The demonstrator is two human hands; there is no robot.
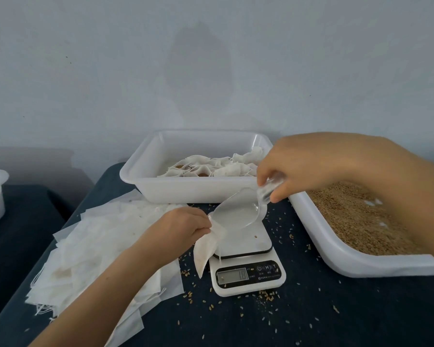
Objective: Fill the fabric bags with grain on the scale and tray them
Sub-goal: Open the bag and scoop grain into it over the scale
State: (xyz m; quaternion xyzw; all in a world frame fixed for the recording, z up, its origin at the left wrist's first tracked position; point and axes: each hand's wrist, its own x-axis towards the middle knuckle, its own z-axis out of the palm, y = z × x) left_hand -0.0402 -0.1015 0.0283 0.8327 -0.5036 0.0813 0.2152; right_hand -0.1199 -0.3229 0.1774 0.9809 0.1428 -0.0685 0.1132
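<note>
My left hand [186,227] pinches the mouth of one fabric bag [207,246] between thumb and fingers. I hold it at the left edge of the scale [246,261], so the bag hangs down beside the platform and its opening looks up to the right. My right hand [298,169] grips the handle of the clear scoop [238,212], fingers curled around it, and tilts the scoop so its lip touches the bag's mouth. The scoop looks empty now, so I think the grain has gone into the bag, but I cannot see inside it. The display shows some digits that I cannot read surely.

The grain tray [361,264] stands at the right, near my scooping hand, so the way from grain to scale is short. The pile of empty bags [98,236] lies at the left, under my left arm, ready for that hand to take the next one. The far tray [191,186], behind the scale, already holds several filled bags [223,165], mostly on its right side.

Loose grains [266,295] lie on the dark cloth [311,316] around the scale, and one or two on the platform. In my judgement, the next thing is to check the weight, then close this bag and put it in the far tray.
</note>
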